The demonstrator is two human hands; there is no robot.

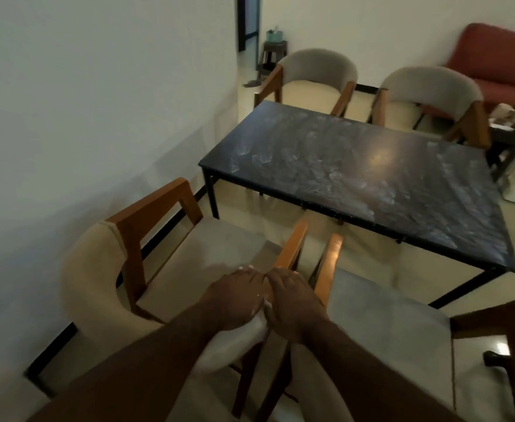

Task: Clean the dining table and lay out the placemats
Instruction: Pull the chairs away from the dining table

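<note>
Pressed knuckle to knuckle, the left hand (235,295) and right hand (294,303) clutch a bunched pale white cloth (235,341), mostly hidden under the fingers and blurred below, with the streaked black stone dining table (372,178) beyond.

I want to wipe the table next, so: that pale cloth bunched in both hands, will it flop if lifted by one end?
Probably floppy: the cloth bunches and folds between the left hand and right hand, keeping no flat shape. Likely light: the whole bundle fits within the two grips. Its matte look suggests fabric, so probably not slippery.
</note>
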